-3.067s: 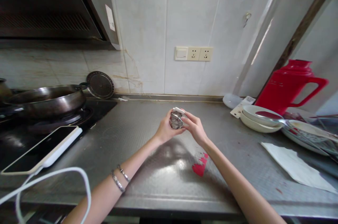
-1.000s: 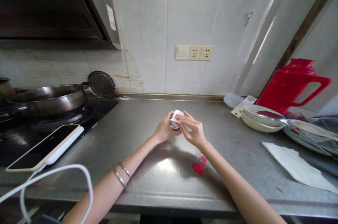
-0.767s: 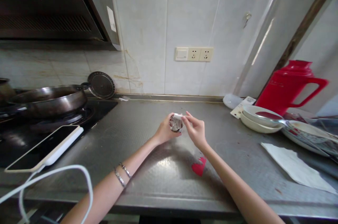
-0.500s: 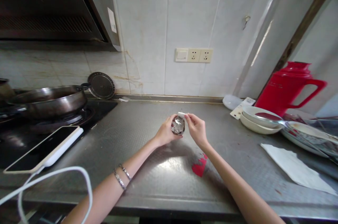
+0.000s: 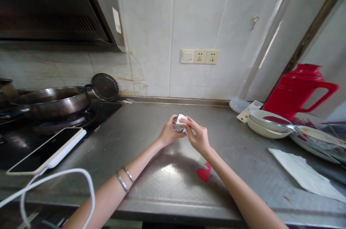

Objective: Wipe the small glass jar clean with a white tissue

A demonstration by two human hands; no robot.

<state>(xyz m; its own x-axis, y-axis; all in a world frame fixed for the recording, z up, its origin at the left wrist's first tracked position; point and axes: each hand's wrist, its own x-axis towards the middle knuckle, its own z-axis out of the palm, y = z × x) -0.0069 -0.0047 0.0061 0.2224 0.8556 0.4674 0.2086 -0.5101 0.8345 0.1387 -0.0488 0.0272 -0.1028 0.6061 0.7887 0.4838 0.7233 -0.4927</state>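
Near the middle of the view, above the metal counter (image 5: pixel 151 171), my left hand (image 5: pixel 168 132) is wrapped round a small clear glass (image 5: pixel 178 127). Between the fingertips of my right hand (image 5: pixel 196 132) is a small white piece (image 5: pixel 181 119), which lies over the front of the glass and hides part of it. What the white piece is made of cannot be made out. A torn red patch (image 5: pixel 203 173) shows on the counter below my hands.
A steel pan (image 5: pixel 54 101) sits on the black stove at left, with a phone (image 5: pixel 45 151) and white cable (image 5: pixel 67 171) nearer. On the right are stacked bowls (image 5: pixel 267 130), a red thermos (image 5: pixel 294 90), a plate (image 5: pixel 319 142) and a white paper sheet (image 5: pixel 305 175).
My right hand has shifted left with the white piece, which now covers part of the glass. The left hand has turned the glass slightly. The view has shifted a little.
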